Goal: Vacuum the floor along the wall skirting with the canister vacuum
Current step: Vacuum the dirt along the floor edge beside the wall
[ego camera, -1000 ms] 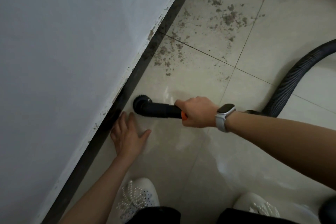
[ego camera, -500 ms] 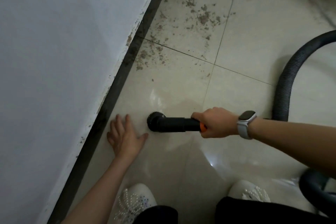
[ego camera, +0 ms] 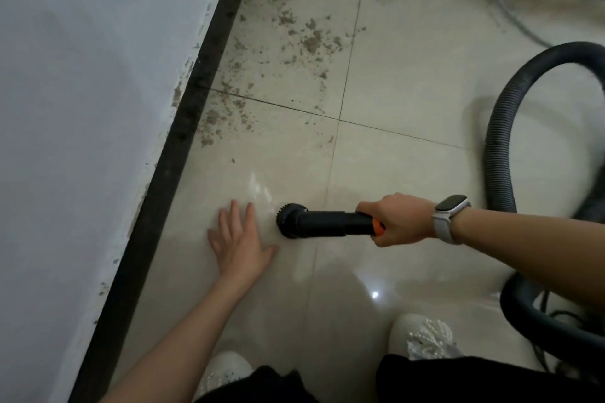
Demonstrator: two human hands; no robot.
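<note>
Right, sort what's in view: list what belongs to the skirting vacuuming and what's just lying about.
Part of the job:
- brush nozzle, gripped by the right hand
- ribbed hose
- dark skirting
- dirt patch on the tiles
- left hand, flat on the floor

Just lying about:
- thin pale cable
- smartwatch
- white beaded shoes

Glossy cream tile floor (ego camera: 409, 173), grout lines crossing mid-scene. Brown dirt (ego camera: 307, 39) scattered far along the dark skirting (ego camera: 183, 127). Left hand (ego camera: 240, 240) flat on the tile, brush nozzle (ego camera: 291, 219) just right of it, ribbed hose (ego camera: 501, 141) looping right.
</note>
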